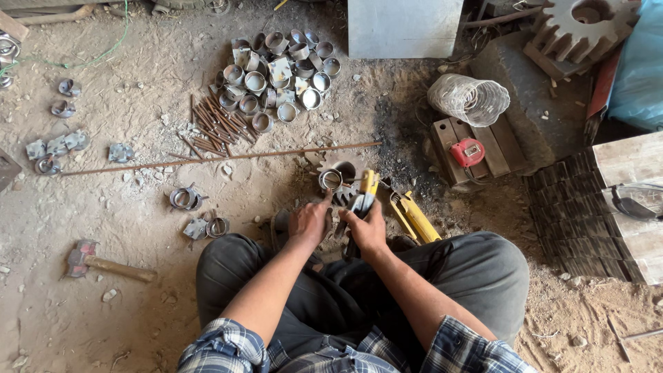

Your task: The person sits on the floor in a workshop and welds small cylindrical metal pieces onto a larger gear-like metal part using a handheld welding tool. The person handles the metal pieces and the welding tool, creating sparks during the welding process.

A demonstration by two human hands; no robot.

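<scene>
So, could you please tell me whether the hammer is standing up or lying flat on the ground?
Lying flat. The hammer rests on its side in the dirt, wooden handle pointing right, away from both hands.

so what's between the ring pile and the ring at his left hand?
Head view: a long thin steel rod lies across the dirt between the ring pile and that ring.

Sandy, debris-strewn dirt floor in daylight; pale grey metal box far centre; stacked dark slatted wooden pallets at right.
</scene>
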